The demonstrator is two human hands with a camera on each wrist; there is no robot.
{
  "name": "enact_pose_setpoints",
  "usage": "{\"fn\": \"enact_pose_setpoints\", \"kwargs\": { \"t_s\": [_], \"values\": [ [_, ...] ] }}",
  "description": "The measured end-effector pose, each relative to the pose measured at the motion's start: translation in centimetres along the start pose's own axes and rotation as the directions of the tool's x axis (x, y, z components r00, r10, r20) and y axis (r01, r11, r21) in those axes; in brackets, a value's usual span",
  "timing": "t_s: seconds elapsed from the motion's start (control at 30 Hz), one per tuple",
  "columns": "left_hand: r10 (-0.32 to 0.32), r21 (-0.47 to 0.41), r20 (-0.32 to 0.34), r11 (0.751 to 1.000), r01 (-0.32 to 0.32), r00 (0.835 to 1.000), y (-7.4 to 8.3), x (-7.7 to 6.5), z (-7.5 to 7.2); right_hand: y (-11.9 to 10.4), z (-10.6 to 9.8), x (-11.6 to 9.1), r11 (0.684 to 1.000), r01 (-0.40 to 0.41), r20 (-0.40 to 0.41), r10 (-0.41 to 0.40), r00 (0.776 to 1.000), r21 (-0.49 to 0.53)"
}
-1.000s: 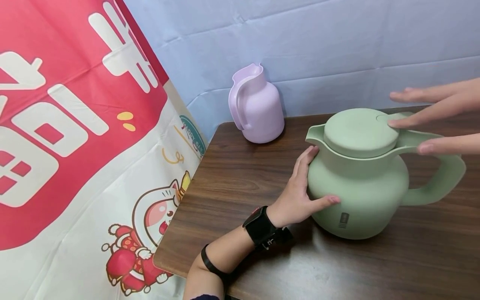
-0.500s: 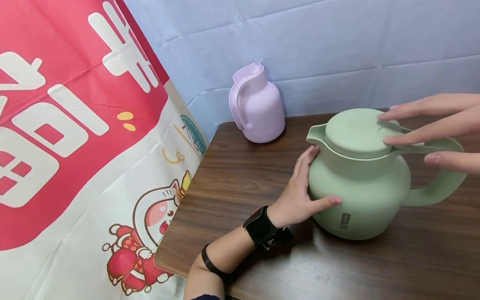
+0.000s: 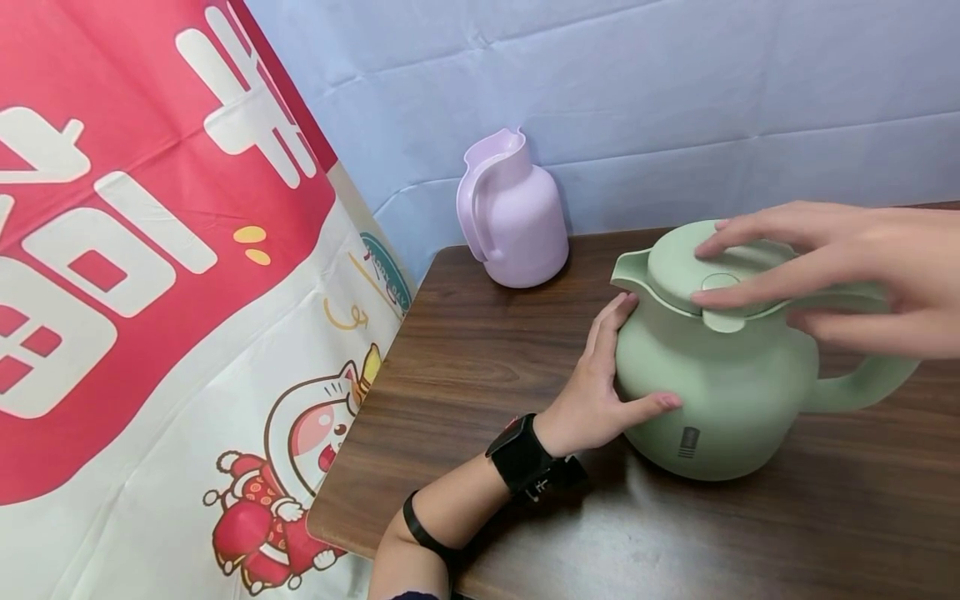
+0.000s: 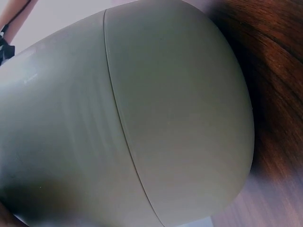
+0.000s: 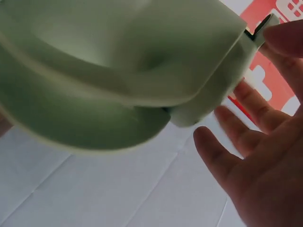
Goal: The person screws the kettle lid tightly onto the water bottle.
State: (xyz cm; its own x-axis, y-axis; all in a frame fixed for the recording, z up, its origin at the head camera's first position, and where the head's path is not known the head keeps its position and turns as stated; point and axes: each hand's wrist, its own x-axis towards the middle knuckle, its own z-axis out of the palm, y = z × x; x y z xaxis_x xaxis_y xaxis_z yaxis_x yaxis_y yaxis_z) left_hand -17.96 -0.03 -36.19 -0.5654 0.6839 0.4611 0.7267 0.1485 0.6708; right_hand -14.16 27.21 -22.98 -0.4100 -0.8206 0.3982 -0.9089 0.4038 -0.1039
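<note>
A pale green thermos jug (image 3: 716, 392) stands upright on the table, its spout pointing left and its handle (image 3: 870, 387) to the right. My left hand (image 3: 592, 400) holds the rounded body from the left, thumb on the front and fingers round the far side. In the left wrist view the jug body (image 4: 175, 113) fills most of the picture. Over the round lid (image 3: 690, 262) lies my right hand (image 3: 847, 275), its fairly straight fingers touching the top and the tab (image 3: 722, 312), which points toward me. From the right wrist view, its fingers (image 5: 255, 106) spread beside the lid.
A lilac jug (image 3: 521, 221) without a lid stands at the back left corner of the wooden table (image 3: 480, 358). Behind it hangs a pale blue cloth (image 3: 637, 100). A red and white printed cloth (image 3: 150, 333) hangs to the left.
My right hand has moved left over the lid, and the lid has turned so its tab has swung from the handle side to the front. My left hand stays on the jug.
</note>
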Motion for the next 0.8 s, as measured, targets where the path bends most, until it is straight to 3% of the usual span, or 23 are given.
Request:
{"fn": "enact_pose_setpoints", "kwargs": {
  "t_s": [0.07,0.17,0.43,0.53,0.8],
  "values": [
    [0.002,-0.003,0.001,1.000,-0.002,1.000,0.0,0.0,0.0,-0.2,-0.3,0.6,0.999,-0.052,0.069,0.053,0.996,-0.012],
    [0.001,-0.007,0.001,1.000,-0.001,1.000,0.0,0.0,0.0,-0.7,-0.7,1.4,0.985,-0.163,0.152,0.171,0.974,-0.060],
    [-0.007,-0.016,0.003,1.000,0.007,1.000,0.1,-0.1,0.0,-0.9,-1.3,3.0,0.981,-0.138,0.112,0.154,0.982,-0.139],
    [0.010,-0.017,0.004,1.000,-0.010,1.000,0.1,0.1,0.0,-1.2,-1.2,3.4,0.966,-0.176,0.096,0.196,0.976,-0.191],
    [-0.006,-0.018,0.016,1.000,0.006,1.000,0.1,0.0,0.0,-1.5,-1.2,4.5,0.893,-0.335,0.132,0.386,0.913,-0.301]
  ]
}}
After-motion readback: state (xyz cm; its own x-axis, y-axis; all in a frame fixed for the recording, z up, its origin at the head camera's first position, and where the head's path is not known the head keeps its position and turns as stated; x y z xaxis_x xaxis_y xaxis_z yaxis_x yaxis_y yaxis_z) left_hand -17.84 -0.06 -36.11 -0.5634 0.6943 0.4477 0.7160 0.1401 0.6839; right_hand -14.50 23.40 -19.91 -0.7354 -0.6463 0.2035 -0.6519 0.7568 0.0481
